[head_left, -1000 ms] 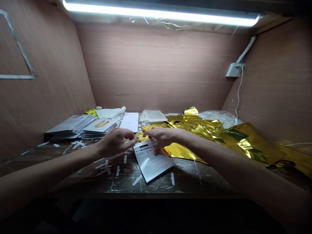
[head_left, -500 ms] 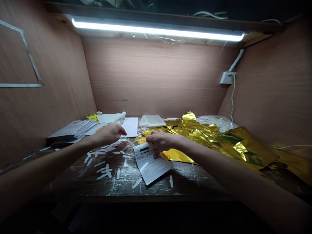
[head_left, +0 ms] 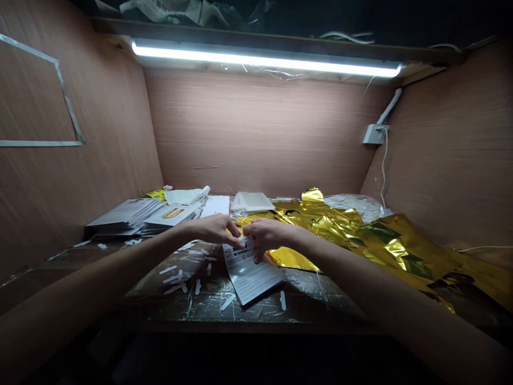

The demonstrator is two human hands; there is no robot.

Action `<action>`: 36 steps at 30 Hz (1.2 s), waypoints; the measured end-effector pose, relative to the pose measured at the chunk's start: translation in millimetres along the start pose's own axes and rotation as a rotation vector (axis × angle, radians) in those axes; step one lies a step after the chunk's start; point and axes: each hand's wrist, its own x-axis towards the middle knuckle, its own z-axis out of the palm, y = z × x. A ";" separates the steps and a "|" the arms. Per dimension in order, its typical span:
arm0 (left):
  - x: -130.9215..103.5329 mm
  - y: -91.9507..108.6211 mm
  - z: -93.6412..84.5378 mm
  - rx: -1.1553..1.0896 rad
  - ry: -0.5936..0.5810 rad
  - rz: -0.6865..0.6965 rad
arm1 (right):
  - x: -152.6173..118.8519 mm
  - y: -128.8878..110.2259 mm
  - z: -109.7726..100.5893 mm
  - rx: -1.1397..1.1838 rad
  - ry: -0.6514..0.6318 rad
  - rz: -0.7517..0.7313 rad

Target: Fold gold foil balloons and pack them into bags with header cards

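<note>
A white printed leaflet [head_left: 256, 280], covered in small dark text and symbols, lies tilted near the front of the dark worktop. My right hand [head_left: 266, 236] grips its top edge, thumb on the printed face. My left hand [head_left: 216, 229] is at the top left corner, thumb and fingers closed on that edge, right beside my right hand. The fingertips partly cover the top of the leaflet, and whether a small piece is pinched there is hidden. Small white paper strips [head_left: 197, 287] lie scattered to the left, with another strip [head_left: 282, 300] just right of the leaflet.
Stacks of printed white leaflets [head_left: 124, 213] stand at the left, one topped by a golden U-shaped piece [head_left: 173, 213]. Shiny gold foil [head_left: 336, 224] spreads across the right side. A translucent packet [head_left: 252, 201] lies at the back. A tube light [head_left: 264, 60] hangs above.
My left hand has moved right, from above the scattered strips to the leaflet's top edge. My right hand keeps its hold. The view has shifted slightly, showing more of the left stacks.
</note>
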 end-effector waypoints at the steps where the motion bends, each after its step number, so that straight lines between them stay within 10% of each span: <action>1: -1.4 0.0 2.0 -0.006 -0.072 -0.020 | 0.3 1.4 1.1 0.007 0.011 0.005; 11: -9.7 -14.1 21.0 -0.497 -0.133 -0.157 | -3.6 21.1 9.2 0.438 0.130 0.072; 17: -7.1 -20.5 12.6 -0.646 0.178 -0.201 | -13.5 36.4 10.1 1.163 0.378 0.175; 26: 1.0 -23.0 20.1 -0.846 0.606 -0.233 | -37.6 11.8 35.6 1.535 0.552 0.275; 36: -11.1 -22.6 16.0 -0.811 0.358 -0.233 | -44.9 26.3 38.4 1.166 0.529 0.197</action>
